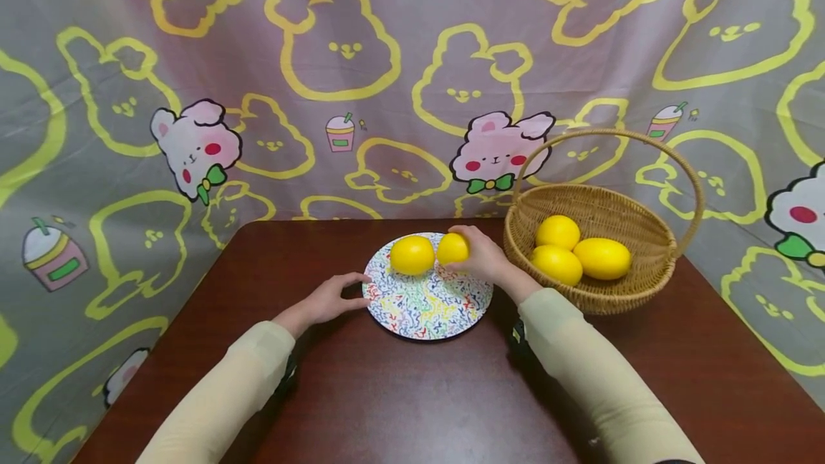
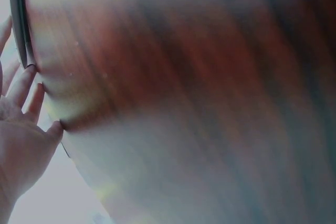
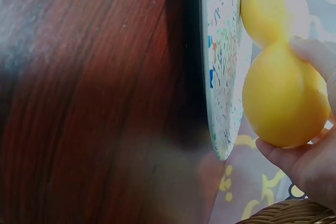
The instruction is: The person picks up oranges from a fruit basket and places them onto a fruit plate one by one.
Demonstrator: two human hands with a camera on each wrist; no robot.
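A round plate (image 1: 428, 310) with a multicoloured squiggle pattern lies on the table. One yellow lemon (image 1: 412, 255) rests on its far part. My right hand (image 1: 488, 258) grips a second lemon (image 3: 283, 95) over the plate's far right, thumb on one side and fingers on the other. In the right wrist view the two lemons overlap, and the held one appears slightly off the plate's surface. At the plate's left rim is my left hand (image 1: 327, 299), thumb and forefinger spread apart, with fingertips right at the edge. The left wrist view shows its fingers extended.
A wicker basket (image 1: 599, 301) with a tall arched handle stands at the right, close to my right forearm. Inside lie several lemons (image 1: 602, 258). The dark wooden table (image 1: 412, 399) ends at a patterned cloth (image 1: 399, 34) hanging behind it.
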